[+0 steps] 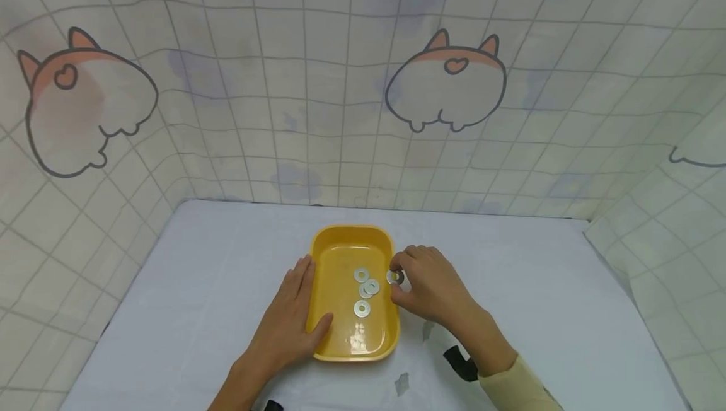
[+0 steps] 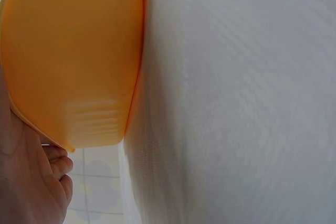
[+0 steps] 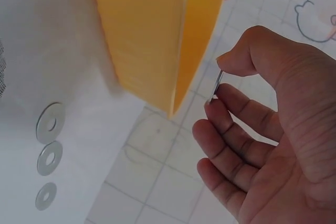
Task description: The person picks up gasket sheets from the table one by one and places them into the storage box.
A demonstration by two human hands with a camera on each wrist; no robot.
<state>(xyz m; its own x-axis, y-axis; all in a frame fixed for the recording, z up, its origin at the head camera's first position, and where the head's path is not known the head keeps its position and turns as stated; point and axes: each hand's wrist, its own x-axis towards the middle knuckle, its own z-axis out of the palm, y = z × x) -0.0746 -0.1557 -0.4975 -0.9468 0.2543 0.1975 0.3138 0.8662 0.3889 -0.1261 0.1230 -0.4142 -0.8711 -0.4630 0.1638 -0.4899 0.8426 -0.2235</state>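
A yellow tray (image 1: 326, 335) sits on the table with several flat metal washers (image 1: 362, 309) lying inside, two of them overlapping. My left hand (image 1: 286, 323) rests along the tray's left side, fingers straight, thumb over the rim. Between thumb and fingertips, my right hand (image 1: 433, 288) pinches a washer (image 1: 391, 277) at the tray's right rim. That washer appears edge-on in the right wrist view, beside the tray wall (image 3: 142, 35). Three more washers (image 3: 43, 165) lie in a row on the table there, hidden in the head view.
A white cloth covers the table (image 1: 510, 253). Tiled-pattern curtains (image 1: 317, 115) with cartoon animals enclose the back and sides. Near the front edge, a small grey patch (image 1: 401, 384) shows on the cloth, and a black strap piece (image 1: 460, 364) is by the right wrist.
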